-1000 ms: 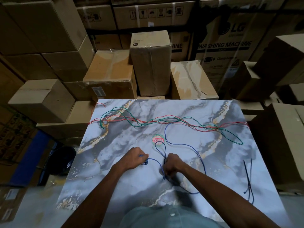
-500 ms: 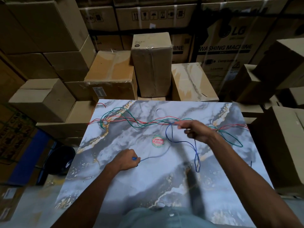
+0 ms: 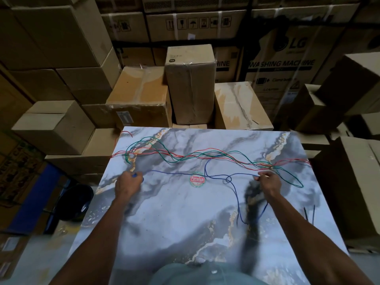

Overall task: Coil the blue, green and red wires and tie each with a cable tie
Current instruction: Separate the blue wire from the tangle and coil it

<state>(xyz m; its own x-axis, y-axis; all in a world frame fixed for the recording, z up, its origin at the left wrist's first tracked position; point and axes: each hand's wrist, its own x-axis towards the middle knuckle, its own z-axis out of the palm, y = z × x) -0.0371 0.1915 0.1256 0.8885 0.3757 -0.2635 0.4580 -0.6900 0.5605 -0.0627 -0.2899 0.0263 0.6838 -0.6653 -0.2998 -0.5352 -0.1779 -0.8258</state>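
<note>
The blue wire (image 3: 170, 173) is stretched across the marble table (image 3: 185, 223) between my hands. My left hand (image 3: 128, 185) grips its end at the left. My right hand (image 3: 269, 183) pinches the blue wire at the right, and a loose length hangs down in a loop toward the front, with a small kink near the middle. The green wire (image 3: 292, 177) and the red wire (image 3: 207, 150) lie tangled together across the far part of the table. Black cable ties (image 3: 309, 212) lie at the right edge.
A round red and green sticker (image 3: 197, 179) marks the table's middle. Cardboard boxes (image 3: 190, 83) are stacked behind and on both sides of the table. A dark round object (image 3: 76, 202) sits on the floor at the left.
My hands have spread apart. The left moved out to the left with the wire end; the right came back from the far tangle toward the right, pulling the blue wire taut.
</note>
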